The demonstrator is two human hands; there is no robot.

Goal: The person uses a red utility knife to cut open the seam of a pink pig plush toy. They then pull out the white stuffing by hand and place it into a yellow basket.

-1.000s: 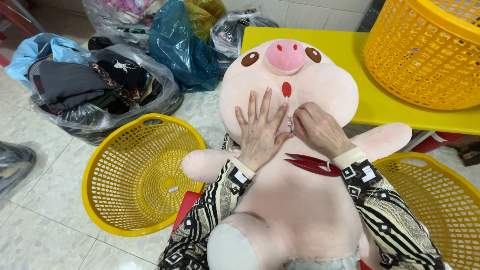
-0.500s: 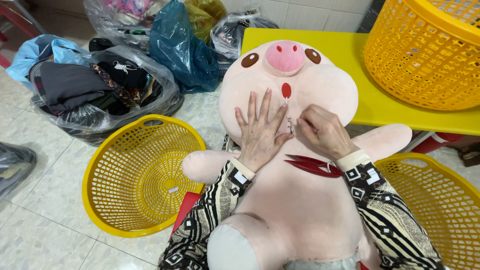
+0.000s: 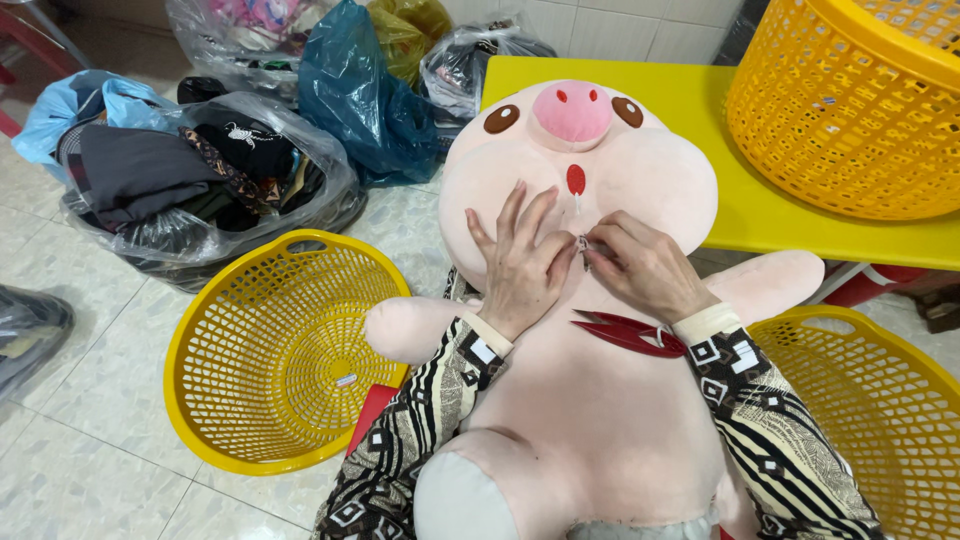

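Large pale-pink plush pig toy (image 3: 590,400), lying on the person's lap: left hand (image 3: 520,265) flat, fingers spread, on its neck; right hand (image 3: 645,268) at 3 o'clock, pinching the neck seam.
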